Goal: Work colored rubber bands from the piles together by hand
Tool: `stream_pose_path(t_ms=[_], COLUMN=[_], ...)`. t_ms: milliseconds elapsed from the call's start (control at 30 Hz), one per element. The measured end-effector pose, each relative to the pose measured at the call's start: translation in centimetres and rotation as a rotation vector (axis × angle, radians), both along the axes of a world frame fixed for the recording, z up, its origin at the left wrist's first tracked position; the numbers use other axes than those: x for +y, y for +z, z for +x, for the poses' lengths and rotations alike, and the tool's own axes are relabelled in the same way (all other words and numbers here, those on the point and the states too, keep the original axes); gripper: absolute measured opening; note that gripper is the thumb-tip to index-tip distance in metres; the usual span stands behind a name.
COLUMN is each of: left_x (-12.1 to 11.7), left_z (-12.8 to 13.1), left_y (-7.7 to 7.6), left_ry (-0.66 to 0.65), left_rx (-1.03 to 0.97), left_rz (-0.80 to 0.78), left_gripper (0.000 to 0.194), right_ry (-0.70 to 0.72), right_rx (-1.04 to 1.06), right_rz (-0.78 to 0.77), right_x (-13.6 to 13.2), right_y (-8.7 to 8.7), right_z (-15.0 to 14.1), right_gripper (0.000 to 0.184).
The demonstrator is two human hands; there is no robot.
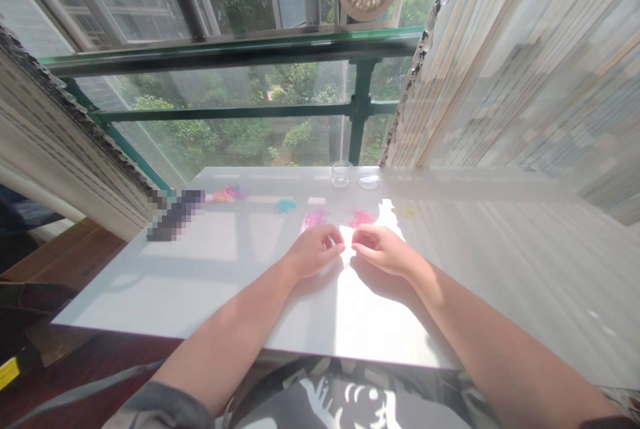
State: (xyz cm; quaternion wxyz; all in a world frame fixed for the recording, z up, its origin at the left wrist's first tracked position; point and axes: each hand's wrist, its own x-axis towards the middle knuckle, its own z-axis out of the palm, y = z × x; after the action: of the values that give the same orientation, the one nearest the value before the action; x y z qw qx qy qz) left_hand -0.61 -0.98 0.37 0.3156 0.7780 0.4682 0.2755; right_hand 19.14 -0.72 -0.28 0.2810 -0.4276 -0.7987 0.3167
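My left hand (321,246) and my right hand (379,247) are held close together above the white table, fingertips facing with a small gap between them. Each has thumb and forefinger pinched; whatever is in them is too small and washed out by sunlight to make out. Just beyond my left hand lies a pile of pink-purple thin strands (315,217). Past my right hand is a similar red-pink pile (361,217). A teal pile (285,205) and a mixed-colour pile (227,193) lie further left, and a faint yellow pile (409,211) to the right.
Two clear glass or plastic dishes (342,175) (369,180) stand at the far edge of the white table (225,295). A dark, blurred-out object (177,215) lies at the left. Behind are a green railing (240,55) and curtains (500,69) on both sides.
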Motion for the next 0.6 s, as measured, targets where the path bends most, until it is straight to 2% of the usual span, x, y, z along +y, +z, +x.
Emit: stream_pose_path(t_ms=[367,600], left_x=[-0.05,-0.10], left_z=[0.00,0.02], left_y=[-0.03,0.09], left_ry=[0.009,-0.009], left_rx=[0.013,0.018], left_rz=[-0.016,-0.029], left_gripper=[0.015,0.015], right_ry=[-0.055,-0.141], right_rx=[-0.038,-0.043], right_rz=[0.028,0.045], right_x=[0.08,0.20], right_y=[0.10,0.05], right_z=[-0.07,-0.10], right_gripper=[0.009,0.013])
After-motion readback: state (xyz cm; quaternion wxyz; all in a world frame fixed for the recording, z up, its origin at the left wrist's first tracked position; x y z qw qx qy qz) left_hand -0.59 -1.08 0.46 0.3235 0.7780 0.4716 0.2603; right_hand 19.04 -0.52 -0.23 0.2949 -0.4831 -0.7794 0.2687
